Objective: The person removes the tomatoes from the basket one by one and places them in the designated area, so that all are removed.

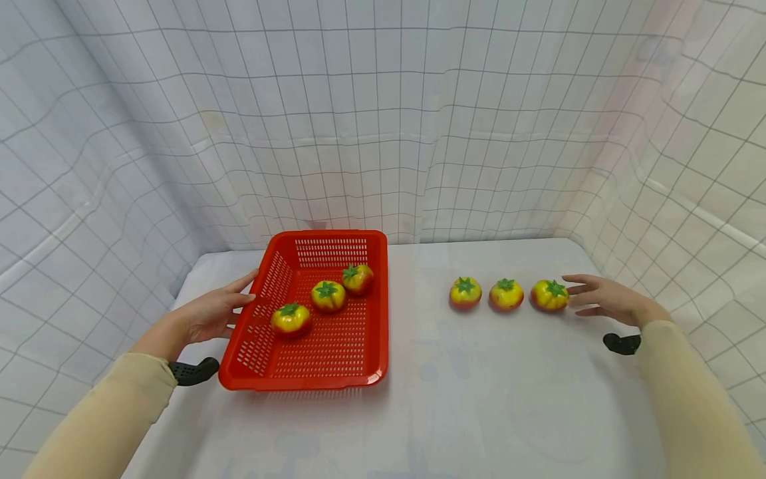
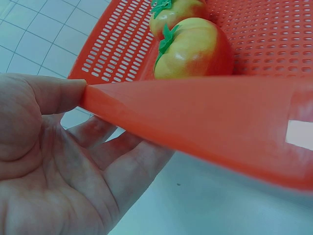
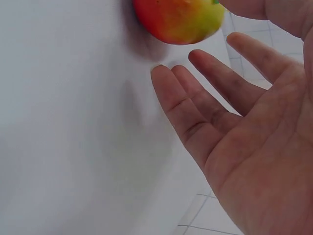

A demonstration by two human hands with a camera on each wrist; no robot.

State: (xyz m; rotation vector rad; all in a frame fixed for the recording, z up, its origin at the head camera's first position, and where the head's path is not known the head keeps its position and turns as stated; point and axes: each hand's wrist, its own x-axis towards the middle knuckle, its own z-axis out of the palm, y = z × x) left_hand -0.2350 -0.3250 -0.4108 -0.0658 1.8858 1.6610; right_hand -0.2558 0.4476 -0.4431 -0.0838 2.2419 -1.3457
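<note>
My left hand (image 1: 214, 313) grips the left rim of a red plastic basket (image 1: 376, 332). In the left wrist view the thumb lies at the top of the rim, with the fingers underneath. Three glossy red-and-yellow tomatoes with green leafy tops lie inside: a near one (image 1: 291, 320), a middle one (image 1: 328, 296) and a far one (image 1: 358, 279). To the right, my right hand (image 1: 610, 299) is beside the rightmost tomato (image 1: 549, 295) of a row on the table, fingers spread and holding nothing. The right wrist view shows a gap between its fingertips and that tomato (image 3: 178, 19).
Two more tomatoes, one in the middle (image 1: 506, 295) and one at the left (image 1: 465, 293), complete the row on the white table (image 1: 479, 399). White grid-patterned curtains (image 1: 407, 133) stand behind the table and along both sides.
</note>
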